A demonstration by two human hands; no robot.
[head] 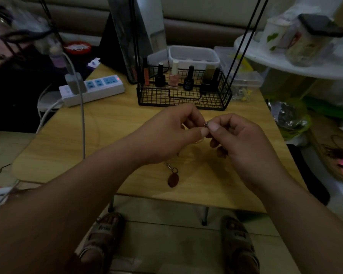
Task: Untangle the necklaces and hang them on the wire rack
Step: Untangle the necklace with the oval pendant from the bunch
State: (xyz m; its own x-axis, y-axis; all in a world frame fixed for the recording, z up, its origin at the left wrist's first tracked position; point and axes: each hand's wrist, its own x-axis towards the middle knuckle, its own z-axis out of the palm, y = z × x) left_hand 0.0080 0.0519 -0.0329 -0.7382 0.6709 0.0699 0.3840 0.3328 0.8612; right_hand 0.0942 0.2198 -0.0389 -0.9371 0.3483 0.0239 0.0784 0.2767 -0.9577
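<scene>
The single head-worn view looks forward and steeply down, close over the desk (115, 123), reaching the floor beneath.

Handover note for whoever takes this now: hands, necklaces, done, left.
Left hand and right hand: both pinch a tangled bit of chain above the table.
Oval pendant on its chain sits below the left hand, near the table's front edge.
Wire rack behind the hands holds nail polish bottles; no necklace seen on it.
Done: nothing hung. Left: finish untangling, hang the necklaces.
</scene>
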